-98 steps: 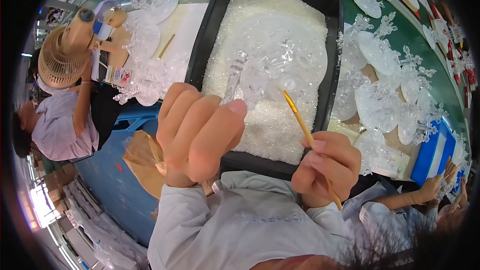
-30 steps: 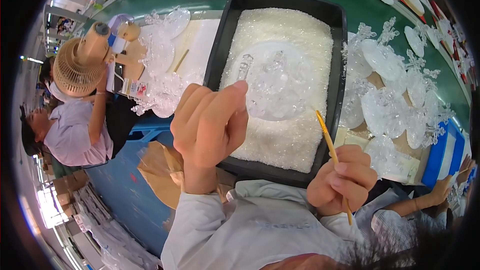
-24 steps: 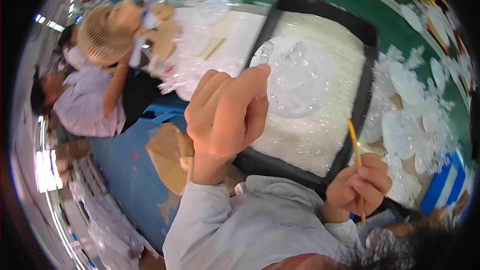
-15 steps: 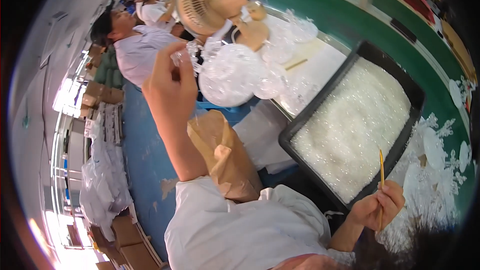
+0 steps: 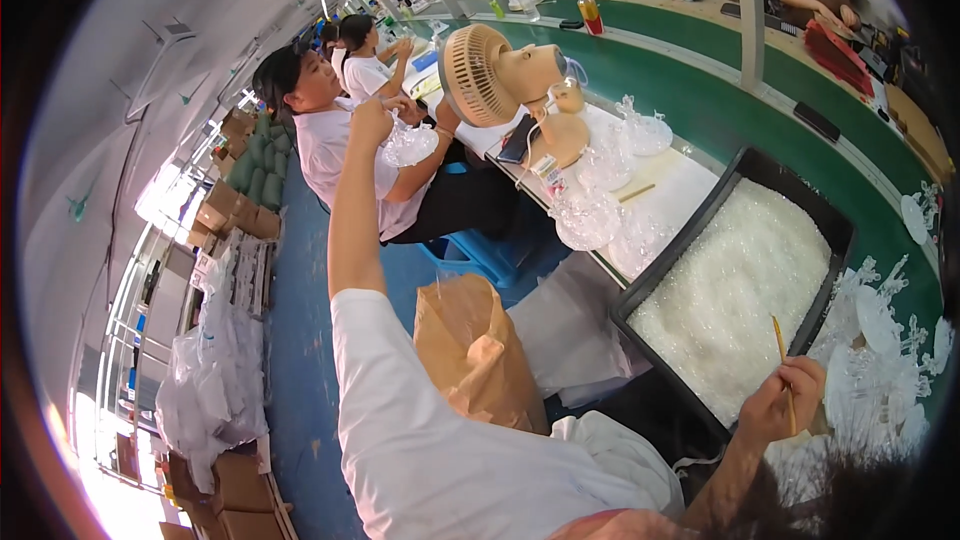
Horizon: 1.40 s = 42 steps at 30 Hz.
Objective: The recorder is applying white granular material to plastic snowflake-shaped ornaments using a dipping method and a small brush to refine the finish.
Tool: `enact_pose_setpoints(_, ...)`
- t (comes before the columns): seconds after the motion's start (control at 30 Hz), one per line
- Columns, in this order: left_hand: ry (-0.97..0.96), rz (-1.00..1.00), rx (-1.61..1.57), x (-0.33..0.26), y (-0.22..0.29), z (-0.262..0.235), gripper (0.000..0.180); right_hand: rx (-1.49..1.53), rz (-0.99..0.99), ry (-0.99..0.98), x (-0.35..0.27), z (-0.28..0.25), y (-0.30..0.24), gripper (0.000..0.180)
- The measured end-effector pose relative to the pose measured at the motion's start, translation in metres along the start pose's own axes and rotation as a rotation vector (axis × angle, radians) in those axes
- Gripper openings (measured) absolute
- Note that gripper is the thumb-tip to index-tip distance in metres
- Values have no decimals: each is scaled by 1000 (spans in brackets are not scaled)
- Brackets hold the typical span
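My left arm reaches far out to the front left. At its end my left hand (image 5: 371,124) is closed on a clear plastic ornament (image 5: 411,146) with a round disc, held up in front of a co-worker. Low on the right, my right hand (image 5: 782,402) grips a thin yellow-brown paintbrush (image 5: 780,340), tip upward, at the tray's near right edge. The black tray (image 5: 665,258) holds glittering white flakes (image 5: 735,285). Beside my right hand lies a heap of clear plastic ornaments (image 5: 870,370). More clear discs (image 5: 588,217) lie on the white table beyond the tray.
A beige fan (image 5: 500,75), a dark phone (image 5: 517,139) and a small stick (image 5: 636,193) are on the table (image 5: 690,175). A brown paper bag (image 5: 470,340) stands near my lap. A co-worker (image 5: 335,140) sits at the left, by a blue stool (image 5: 480,255). Green conveyor (image 5: 690,65) runs behind.
My left hand has stretched farther away with the ornament, toward the co-worker. The view has shifted, showing more of the far room. My right hand still grips the paintbrush by the tray.
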<state>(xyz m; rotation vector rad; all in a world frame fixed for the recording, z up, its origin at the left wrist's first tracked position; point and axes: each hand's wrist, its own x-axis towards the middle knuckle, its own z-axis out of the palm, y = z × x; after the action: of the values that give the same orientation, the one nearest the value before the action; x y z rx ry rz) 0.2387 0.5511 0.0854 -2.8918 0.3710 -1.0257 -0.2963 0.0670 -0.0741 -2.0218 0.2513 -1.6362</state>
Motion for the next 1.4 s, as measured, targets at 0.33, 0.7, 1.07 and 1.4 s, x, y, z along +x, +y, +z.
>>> enact_pose_setpoints(0.33, -15, -105, -88, -1, 14, 13, 22, -27, 17, -6, 2, 0, -6, 15)
enact_pose_setpoints(0.7, -1, 142, -158, 7, -5, 48, 26, -36, 85, -12, 8, 7, -10, 12)
enact_pose_setpoints(1.07, -35, 81, -77, 10, 33, 69, 26, 17, 31, -8, 11, 6, -8, 15)
enact_pose_setpoints(1.4, 307, -63, -155, 8, 37, 52, 18, 58, -25, -24, 14, 8, -9, 16)
